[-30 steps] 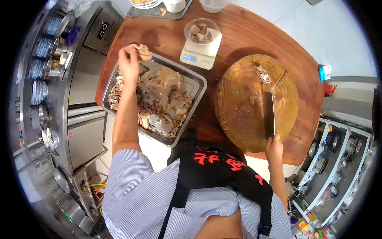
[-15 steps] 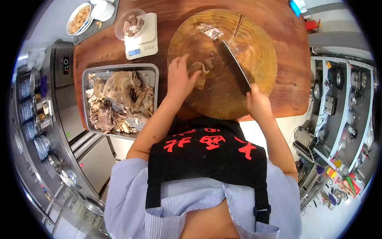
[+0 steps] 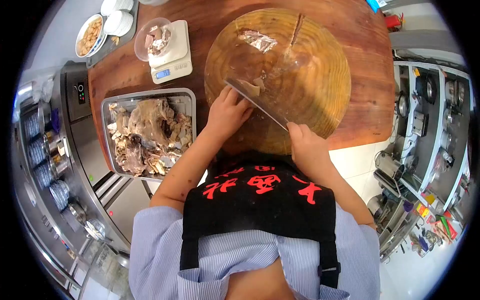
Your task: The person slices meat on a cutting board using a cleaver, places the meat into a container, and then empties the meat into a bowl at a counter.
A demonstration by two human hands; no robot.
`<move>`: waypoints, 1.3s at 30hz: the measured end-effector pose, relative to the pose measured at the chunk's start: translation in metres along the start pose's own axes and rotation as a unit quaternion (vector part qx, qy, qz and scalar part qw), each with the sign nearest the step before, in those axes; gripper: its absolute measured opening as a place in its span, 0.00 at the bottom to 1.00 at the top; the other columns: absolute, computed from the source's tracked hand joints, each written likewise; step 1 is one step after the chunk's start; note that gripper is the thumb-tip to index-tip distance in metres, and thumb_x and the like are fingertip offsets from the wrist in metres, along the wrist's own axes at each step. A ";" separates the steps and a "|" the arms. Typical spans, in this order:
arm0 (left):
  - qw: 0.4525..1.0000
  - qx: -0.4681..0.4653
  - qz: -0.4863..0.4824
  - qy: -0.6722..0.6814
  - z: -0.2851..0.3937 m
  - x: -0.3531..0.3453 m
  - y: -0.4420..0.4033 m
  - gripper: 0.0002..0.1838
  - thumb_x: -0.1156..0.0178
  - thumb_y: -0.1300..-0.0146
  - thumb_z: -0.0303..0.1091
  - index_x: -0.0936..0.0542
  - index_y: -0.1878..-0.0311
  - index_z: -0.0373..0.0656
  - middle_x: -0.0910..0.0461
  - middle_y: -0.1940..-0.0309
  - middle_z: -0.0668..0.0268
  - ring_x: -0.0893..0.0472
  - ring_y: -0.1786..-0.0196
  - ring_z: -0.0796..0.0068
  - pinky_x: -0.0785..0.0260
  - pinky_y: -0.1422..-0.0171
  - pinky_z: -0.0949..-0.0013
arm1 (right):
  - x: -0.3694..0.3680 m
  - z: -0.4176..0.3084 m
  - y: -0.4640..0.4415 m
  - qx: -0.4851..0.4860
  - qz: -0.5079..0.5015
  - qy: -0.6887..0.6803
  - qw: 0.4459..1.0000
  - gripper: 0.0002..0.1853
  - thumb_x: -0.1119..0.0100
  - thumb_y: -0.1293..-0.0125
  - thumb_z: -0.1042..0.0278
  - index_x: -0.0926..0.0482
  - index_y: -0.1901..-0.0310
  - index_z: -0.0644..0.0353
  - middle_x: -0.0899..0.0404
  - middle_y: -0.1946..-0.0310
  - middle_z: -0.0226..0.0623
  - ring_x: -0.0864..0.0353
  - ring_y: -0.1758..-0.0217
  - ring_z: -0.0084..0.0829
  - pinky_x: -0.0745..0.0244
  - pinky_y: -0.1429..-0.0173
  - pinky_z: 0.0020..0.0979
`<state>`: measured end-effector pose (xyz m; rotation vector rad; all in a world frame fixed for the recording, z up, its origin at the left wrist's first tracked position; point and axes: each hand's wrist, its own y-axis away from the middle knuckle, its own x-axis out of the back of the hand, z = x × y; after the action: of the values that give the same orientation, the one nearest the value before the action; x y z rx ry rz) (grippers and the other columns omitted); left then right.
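My right hand [image 3: 306, 145] is wrapped round the handle of a kitchen knife [image 3: 265, 108], whose blade slants up and left across the round wooden chopping board [image 3: 320, 85]. My left hand [image 3: 227, 114] has its fingers bent at the near side of the blade, pressing on a piece of cooked meat. Part of that cooked meat [image 3: 249, 88] shows beyond the blade; whatever lies under the fingers is hidden. Farther up the board sits a small pile of sliced meat [image 3: 257, 41]. A few scraps lie between the two.
Left of the board, a metal tray [image 3: 194, 107] holds a heap of cooked meat [image 3: 150, 122]. Behind it, a clear bowl [image 3: 142, 47] with meat pieces rests on a digital scale [image 3: 177, 55]. A bowl of brownish food [image 3: 90, 37] and stacked white dishes [image 3: 119, 22] stand far left.
The knife has swung left and down, its blade now against the meat beside my left fingers. My left hand has gone from spread to bent fingers, slightly lower. The view has shifted slightly.
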<state>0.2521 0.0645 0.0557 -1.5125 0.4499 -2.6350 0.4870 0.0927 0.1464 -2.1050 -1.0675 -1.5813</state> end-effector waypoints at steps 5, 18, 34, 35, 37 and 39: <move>0.998 0.000 -0.061 0.006 0.000 0.016 0.004 0.18 0.32 0.55 0.29 0.18 0.56 0.47 0.26 0.48 0.57 0.27 0.44 0.50 0.29 0.43 0.57 | 0.002 0.003 0.001 0.018 -0.020 0.034 0.999 0.12 0.50 0.42 0.76 0.31 0.55 0.63 0.27 0.71 0.42 0.19 0.71 0.39 0.23 0.71 0.37; 0.998 0.007 -0.060 0.034 -0.007 0.016 0.004 0.16 0.36 0.54 0.29 0.18 0.57 0.50 0.26 0.48 0.61 0.27 0.42 0.56 0.26 0.44 0.61 | -0.019 0.003 -0.033 -0.010 -0.083 0.028 0.996 0.05 0.52 0.38 0.75 0.33 0.61 0.61 0.26 0.69 0.45 0.17 0.69 0.44 0.21 0.70 0.39; 0.998 0.002 -0.051 0.037 -0.013 0.008 0.028 0.22 0.33 0.55 0.28 0.20 0.51 0.48 0.29 0.44 0.56 0.30 0.39 0.49 0.32 0.37 0.56 | 0.004 -0.003 -0.022 -0.044 -0.077 -0.002 0.996 0.10 0.52 0.41 0.77 0.35 0.57 0.62 0.25 0.65 0.52 0.20 0.65 0.54 0.23 0.63 0.47; 0.998 0.000 -0.052 0.039 -0.014 0.007 0.028 0.23 0.33 0.55 0.28 0.20 0.51 0.49 0.29 0.44 0.56 0.30 0.39 0.49 0.32 0.37 0.56 | 0.008 -0.005 -0.018 -0.039 -0.082 0.000 0.996 0.11 0.52 0.42 0.77 0.35 0.57 0.62 0.25 0.65 0.52 0.20 0.65 0.54 0.24 0.63 0.47; 0.999 -0.018 -0.026 0.037 -0.013 0.005 0.025 0.19 0.36 0.56 0.28 0.19 0.55 0.48 0.28 0.48 0.57 0.29 0.41 0.51 0.29 0.41 0.59 | 0.013 -0.011 -0.008 -0.071 -0.147 -0.006 0.987 0.10 0.52 0.40 0.76 0.34 0.56 0.62 0.25 0.64 0.53 0.21 0.65 0.56 0.26 0.61 0.50; 0.999 -0.021 -0.011 0.032 -0.018 0.003 0.027 0.16 0.38 0.55 0.29 0.19 0.59 0.48 0.27 0.51 0.56 0.28 0.42 0.53 0.28 0.43 0.60 | 0.007 -0.017 -0.014 -0.081 -0.180 -0.016 0.980 0.10 0.53 0.40 0.77 0.35 0.55 0.62 0.25 0.64 0.54 0.22 0.64 0.57 0.27 0.60 0.51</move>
<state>0.2330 0.0422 0.0415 -1.4561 0.5004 -2.7141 0.4656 0.0941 0.1564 -2.1360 -1.4409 -1.8581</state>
